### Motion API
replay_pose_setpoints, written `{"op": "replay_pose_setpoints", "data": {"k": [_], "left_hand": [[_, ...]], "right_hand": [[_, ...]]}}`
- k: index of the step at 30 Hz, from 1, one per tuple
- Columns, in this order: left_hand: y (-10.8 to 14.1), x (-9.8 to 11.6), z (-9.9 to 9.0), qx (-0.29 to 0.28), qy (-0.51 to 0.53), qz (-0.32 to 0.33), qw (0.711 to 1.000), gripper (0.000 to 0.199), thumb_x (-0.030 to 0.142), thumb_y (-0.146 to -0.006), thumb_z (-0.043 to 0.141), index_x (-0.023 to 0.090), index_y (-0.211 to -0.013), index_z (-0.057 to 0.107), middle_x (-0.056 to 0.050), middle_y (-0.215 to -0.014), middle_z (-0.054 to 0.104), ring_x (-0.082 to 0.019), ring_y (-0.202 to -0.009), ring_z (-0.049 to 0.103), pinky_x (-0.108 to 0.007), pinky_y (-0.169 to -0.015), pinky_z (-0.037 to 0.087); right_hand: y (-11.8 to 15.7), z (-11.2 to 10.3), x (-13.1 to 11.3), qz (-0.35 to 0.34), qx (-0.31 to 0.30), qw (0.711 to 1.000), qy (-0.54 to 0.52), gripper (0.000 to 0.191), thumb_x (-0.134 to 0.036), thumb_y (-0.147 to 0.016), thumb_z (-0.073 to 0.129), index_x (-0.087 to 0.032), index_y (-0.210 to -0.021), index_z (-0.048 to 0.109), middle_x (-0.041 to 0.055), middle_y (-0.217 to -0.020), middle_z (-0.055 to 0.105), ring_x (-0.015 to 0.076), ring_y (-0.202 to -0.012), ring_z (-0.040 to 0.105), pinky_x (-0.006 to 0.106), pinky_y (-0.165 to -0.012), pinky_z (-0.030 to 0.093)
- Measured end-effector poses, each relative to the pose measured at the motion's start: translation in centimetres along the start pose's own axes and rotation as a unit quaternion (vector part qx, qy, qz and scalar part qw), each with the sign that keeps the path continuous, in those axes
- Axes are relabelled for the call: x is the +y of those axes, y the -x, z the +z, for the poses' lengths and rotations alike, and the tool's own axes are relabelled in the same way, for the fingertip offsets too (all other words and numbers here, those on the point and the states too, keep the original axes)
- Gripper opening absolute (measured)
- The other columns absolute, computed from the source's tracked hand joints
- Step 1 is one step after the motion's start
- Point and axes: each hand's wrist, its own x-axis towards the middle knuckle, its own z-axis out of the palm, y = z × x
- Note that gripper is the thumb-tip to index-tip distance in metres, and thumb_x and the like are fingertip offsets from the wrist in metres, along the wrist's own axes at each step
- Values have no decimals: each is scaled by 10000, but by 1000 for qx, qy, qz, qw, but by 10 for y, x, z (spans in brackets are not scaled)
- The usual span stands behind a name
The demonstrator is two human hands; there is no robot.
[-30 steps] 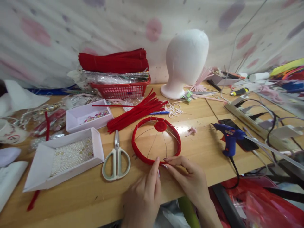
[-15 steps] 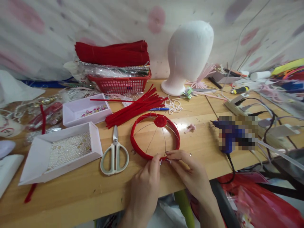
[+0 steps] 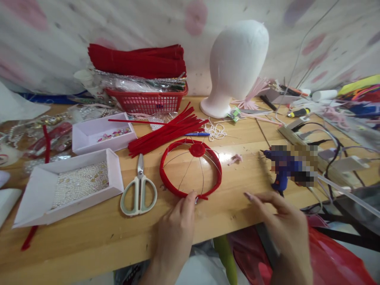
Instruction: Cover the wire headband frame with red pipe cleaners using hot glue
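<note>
A red fuzzy-wrapped ring frame (image 3: 162, 174) lies on the wooden table, with thin wires running from its band to a red round disc (image 3: 197, 149). My left hand (image 3: 177, 225) pinches the band's near edge, where a short red end sticks out to the right. My right hand (image 3: 280, 217) is off the ring, over the table's front edge, with its fingers apart and nothing seen in them. Closest to it is a blue glue gun (image 3: 280, 180), partly blurred out, which it does not touch. Scissors (image 3: 139, 192) with pale handles lie left of the ring.
Red pipe cleaners (image 3: 166, 132) lie in a bundle behind the ring. White boxes hold pearl beads (image 3: 80, 184) and gems (image 3: 114, 134). A foam head (image 3: 237, 67) and a red basket (image 3: 145, 101) stand at the back. A power strip (image 3: 308, 146) with cords is at right.
My right hand has let go of the ring and moved right, towards the glue gun. My left hand keeps its pinch on the band. The view has shifted slightly.
</note>
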Motion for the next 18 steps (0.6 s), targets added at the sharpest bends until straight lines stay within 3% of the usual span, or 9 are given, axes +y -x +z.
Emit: {"op": "replay_pose_setpoints", "data": {"k": [2,4,8,13,18], "left_hand": [[0,0,0,0,6,-2,1000,274,97,-1004,446,201,-1215,588,-31,-1027,802,-174,-779,776,-230,-623,588],[0,0,-1,1,11,-3,1000,267,102,-1006,443,196,-1205,593,-33,-1023,804,-175,-774,778,-232,-622,590],[1,0,0,5,12,-10,1000,254,129,-1006,476,195,-1220,597,-32,-1021,807,-180,-768,780,-240,-616,595],[3,-1,2,9,20,-4,1000,260,137,-1002,494,196,-1231,605,-29,-1071,801,-183,-830,783,-245,-666,605],[-1,0,0,25,16,-9,1000,234,173,-1027,456,193,-1175,636,-25,-992,813,-172,-749,781,-233,-617,590]], "right_hand": [[-8,-17,20,111,126,983,74,411,-585,-759,738,-236,-600,589,-10,-556,541,202,-567,559,334,-577,429],[-21,-30,35,146,187,964,116,419,-614,-764,706,-243,-661,541,34,-651,568,238,-637,564,378,-621,434],[-58,-33,52,123,169,969,133,527,-664,-655,746,-195,-836,589,200,-919,658,375,-875,616,504,-756,483],[-93,-15,53,45,109,980,159,477,-683,-754,623,-206,-759,657,173,-891,703,402,-992,626,573,-925,437],[-99,-10,54,48,106,981,155,477,-630,-795,600,-170,-830,719,172,-798,713,384,-883,661,500,-782,496]]}}
